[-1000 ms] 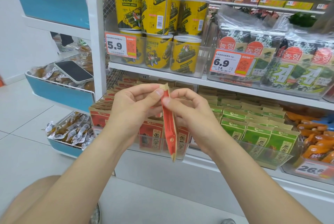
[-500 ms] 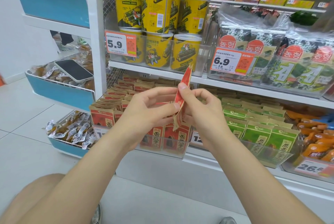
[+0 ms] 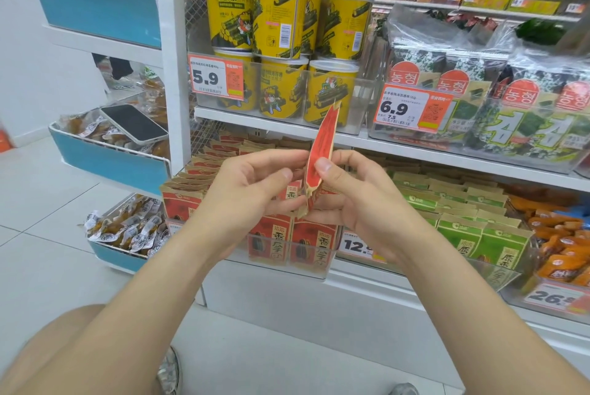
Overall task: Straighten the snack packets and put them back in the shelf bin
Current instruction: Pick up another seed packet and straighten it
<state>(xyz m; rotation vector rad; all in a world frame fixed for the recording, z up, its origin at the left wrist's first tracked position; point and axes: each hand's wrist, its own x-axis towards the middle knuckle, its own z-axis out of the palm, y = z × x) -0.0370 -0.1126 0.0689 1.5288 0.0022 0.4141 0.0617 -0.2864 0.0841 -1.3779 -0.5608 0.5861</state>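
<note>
A red and tan snack packet [image 3: 322, 145] stands edge-on and nearly upright between my hands, its top tilted right. My left hand [image 3: 255, 184] pinches its lower left side. My right hand [image 3: 348, 193] grips the lower right side, thumb pressed on the red face. Just behind and below them is the clear shelf bin [image 3: 293, 262], filled with rows of matching red packets [image 3: 204, 168] standing upright.
Green packets [image 3: 459, 228] fill the neighbouring bin on the right, orange packets [image 3: 562, 235] beyond them. Yellow tubs [image 3: 281, 21] and seaweed bags [image 3: 510, 97] sit on the shelf above. A phone [image 3: 134, 123] lies on a blue side bin at the left.
The packet has been turned from hanging down below my fingers to pointing up. Both hands dropped slightly and now hold its lower end.
</note>
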